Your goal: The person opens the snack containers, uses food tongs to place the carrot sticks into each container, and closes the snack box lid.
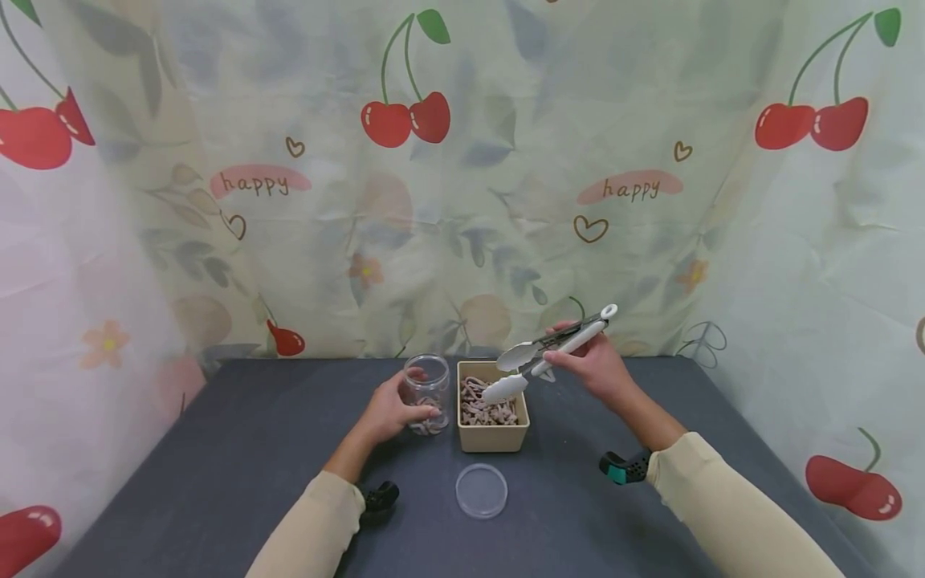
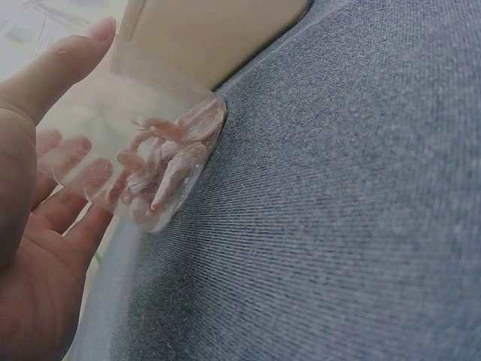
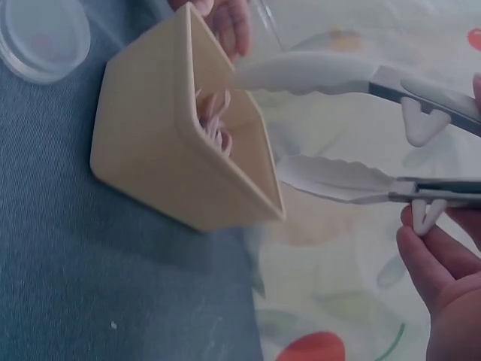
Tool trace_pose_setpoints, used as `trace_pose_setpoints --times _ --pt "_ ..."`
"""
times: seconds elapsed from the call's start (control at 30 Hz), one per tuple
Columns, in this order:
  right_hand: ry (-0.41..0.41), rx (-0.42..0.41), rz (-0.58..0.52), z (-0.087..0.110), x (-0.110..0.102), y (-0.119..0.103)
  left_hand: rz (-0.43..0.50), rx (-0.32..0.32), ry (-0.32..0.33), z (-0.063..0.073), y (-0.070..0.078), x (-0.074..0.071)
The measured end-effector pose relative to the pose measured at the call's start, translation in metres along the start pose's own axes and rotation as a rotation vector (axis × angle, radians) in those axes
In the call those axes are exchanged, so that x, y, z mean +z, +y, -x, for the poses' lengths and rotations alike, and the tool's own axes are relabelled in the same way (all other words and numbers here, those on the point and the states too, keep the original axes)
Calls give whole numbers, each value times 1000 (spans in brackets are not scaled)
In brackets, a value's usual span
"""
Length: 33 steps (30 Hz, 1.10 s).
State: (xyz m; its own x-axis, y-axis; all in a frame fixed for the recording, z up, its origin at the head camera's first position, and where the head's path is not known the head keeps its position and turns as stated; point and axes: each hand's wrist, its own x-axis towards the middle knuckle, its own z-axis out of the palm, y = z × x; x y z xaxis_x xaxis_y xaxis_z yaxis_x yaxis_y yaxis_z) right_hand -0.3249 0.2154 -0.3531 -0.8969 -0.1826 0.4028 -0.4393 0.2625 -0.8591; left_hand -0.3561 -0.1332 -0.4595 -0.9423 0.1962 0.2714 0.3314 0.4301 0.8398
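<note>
My left hand [image 1: 391, 408] is curled round a clear jar [image 1: 426, 384], thumb on the near side and fingers behind it. Several pale pinkish-brown dried strips [image 2: 169, 154] lie at the jar's bottom. In my right hand [image 1: 594, 363] is a pair of tongs [image 1: 571, 343] with white scalloped tips, spread apart and with nothing between them. The tips hover over a beige rectangular box [image 1: 493, 439], right of the jar. Inside the box lies a heap of similar thin, twisted strips [image 1: 486, 411].
A round clear lid [image 1: 481, 491] lies flat on the dark table [image 1: 217, 482], in front of the box. Behind and at both sides hangs a printed curtain [image 1: 491, 201], close to the table's far edge. A black band [image 1: 625, 467] is at the right wrist.
</note>
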Motion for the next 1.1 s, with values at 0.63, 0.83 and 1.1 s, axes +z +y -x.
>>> trace_pose_setpoints --times 0.63,0.83,1.1 --pt "-131 -82 -7 1 -3 21 -3 -25 -10 -1 0 0" --pt "-234 -117 21 -1 4 22 -9 -12 -8 -1 -2 1" --pt "-281 -90 26 -4 5 20 -18 -3 -4 0 -1 -1"
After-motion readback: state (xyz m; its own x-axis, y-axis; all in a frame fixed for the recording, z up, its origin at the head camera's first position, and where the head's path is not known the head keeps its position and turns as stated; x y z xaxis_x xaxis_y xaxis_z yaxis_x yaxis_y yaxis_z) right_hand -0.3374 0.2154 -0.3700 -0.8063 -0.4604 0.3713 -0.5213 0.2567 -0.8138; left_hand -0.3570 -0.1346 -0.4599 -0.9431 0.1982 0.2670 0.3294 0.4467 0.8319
